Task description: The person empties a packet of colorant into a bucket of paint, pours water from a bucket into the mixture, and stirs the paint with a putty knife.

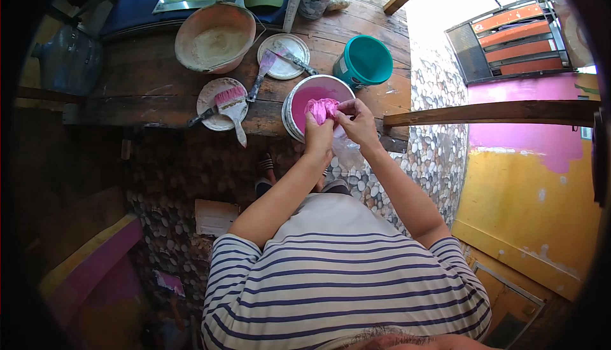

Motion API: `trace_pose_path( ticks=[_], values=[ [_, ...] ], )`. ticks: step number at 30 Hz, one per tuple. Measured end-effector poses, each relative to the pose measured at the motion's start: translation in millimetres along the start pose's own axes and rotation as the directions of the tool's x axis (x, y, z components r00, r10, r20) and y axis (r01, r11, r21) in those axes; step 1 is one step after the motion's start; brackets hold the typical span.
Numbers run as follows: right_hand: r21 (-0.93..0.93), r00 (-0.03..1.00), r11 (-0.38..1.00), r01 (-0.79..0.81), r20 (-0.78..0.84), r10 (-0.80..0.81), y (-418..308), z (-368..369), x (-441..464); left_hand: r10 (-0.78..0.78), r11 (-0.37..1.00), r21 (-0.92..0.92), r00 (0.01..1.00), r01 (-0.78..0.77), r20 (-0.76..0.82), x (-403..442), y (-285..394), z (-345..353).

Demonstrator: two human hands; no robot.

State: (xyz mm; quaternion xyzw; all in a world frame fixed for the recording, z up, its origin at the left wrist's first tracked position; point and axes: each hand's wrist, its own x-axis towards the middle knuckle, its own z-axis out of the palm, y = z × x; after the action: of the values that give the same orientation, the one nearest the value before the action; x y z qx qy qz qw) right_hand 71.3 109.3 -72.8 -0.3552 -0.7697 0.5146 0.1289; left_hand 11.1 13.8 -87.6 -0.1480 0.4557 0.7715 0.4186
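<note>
Pink bundle [323, 109] judged light, soft, possibly slippery; my left hand [319, 135] has its fingers closed around it, right hand [360, 124] pinches its edge, the suitable hold

A crumpled, shiny pink bundle [321, 109] is held between the left hand [319, 136] and the right hand [358, 126]; below both hands, a white bucket [288, 116], pink inside, is placed upright.
</note>
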Motion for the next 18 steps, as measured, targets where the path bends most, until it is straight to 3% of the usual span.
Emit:
trace_pose_path(
  ticks=[4, 6, 7, 9, 10, 12, 16, 18],
  values=[
    [0.028, 0.999, 0.998, 0.051, 0.007, -0.051, -7, 6, -6, -0.027, 1.000, 0.005, 0.994, 0.027, -0.102, 12, -21, -10],
    [0.045, 0.993, 0.992, 0.119, -0.015, -0.118, -21, 7, -12, -0.122, 0.976, -0.172, 0.991, 0.131, 0.061, 30, -41, -31],
    [0.044, 0.993, 0.992, 0.116, -0.016, -0.115, -24, 7, -14, -0.125, 0.976, -0.172, 0.990, 0.134, 0.060, 18, -28, -24],
    [-0.019, 0.998, 0.998, 0.062, 0.034, -0.062, -30, 7, -18, -0.135, 0.867, -0.435, 0.955, 0.242, 0.263, -4, -4, -10],
    [-0.021, 0.998, 0.998, 0.061, 0.037, -0.060, -34, 5, -20, -0.135, 0.866, -0.438, 0.956, 0.242, 0.262, -4, -4, -7],
    [0.010, 0.993, 0.999, -0.046, 0.105, 0.045, -42, 1, -23, -0.115, 0.992, -0.043, 0.988, 0.120, 0.100, -6, -2, -1],
    [-0.069, 0.996, 0.995, 0.074, 0.059, -0.070, -31, -9, -22, -0.190, 0.979, 0.074, 0.981, 0.188, 0.032, -11, 4, 4],
    [-0.218, 0.995, 0.972, 0.090, -0.017, -0.096, -34, -17, -19, -0.192, 0.976, 0.116, 0.980, 0.185, 0.054, -7, 3, 0]
  ],
)
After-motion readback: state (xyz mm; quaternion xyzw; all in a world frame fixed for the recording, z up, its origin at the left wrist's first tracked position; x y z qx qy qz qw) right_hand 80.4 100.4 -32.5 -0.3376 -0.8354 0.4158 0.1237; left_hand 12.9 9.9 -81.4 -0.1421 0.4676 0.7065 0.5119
